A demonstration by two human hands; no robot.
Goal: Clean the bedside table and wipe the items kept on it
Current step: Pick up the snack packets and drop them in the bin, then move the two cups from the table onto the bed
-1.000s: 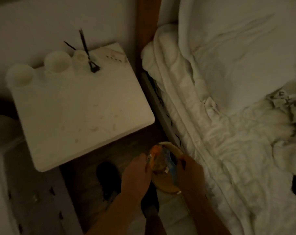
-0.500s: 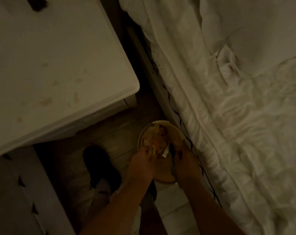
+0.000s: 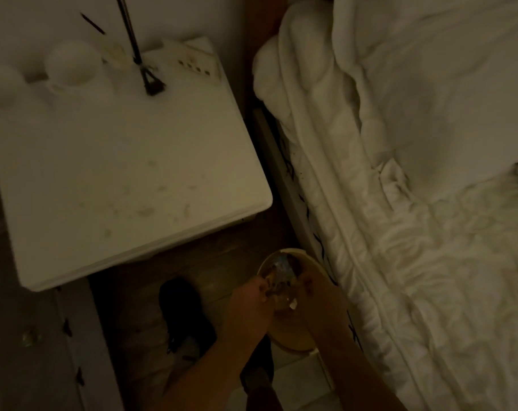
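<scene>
The white bedside table [image 3: 127, 161] fills the left of the view, its top marked with faint stains near the front. At its back stand a white cup [image 3: 72, 65], a small jar [image 3: 114, 51], a dark clip with long sticks [image 3: 152, 84] and a flat white strip with sockets [image 3: 192, 63]. Low in the middle, over a round beige bin [image 3: 293, 342] on the floor, my left hand [image 3: 249, 310] and my right hand [image 3: 317, 295] both grip crumpled colourful wrappers [image 3: 281, 274]. The light is dim.
A bed with rumpled white bedding [image 3: 415, 173] runs along the right. A narrow strip of wooden floor [image 3: 222, 256] lies between table and bed. My dark shoe [image 3: 183, 310] stands left of the bin. A white drawer front [image 3: 32, 351] is at lower left.
The view has tilted back up, so the table's back items show again. Both hands stay together over the bin, still holding the wrappers.
</scene>
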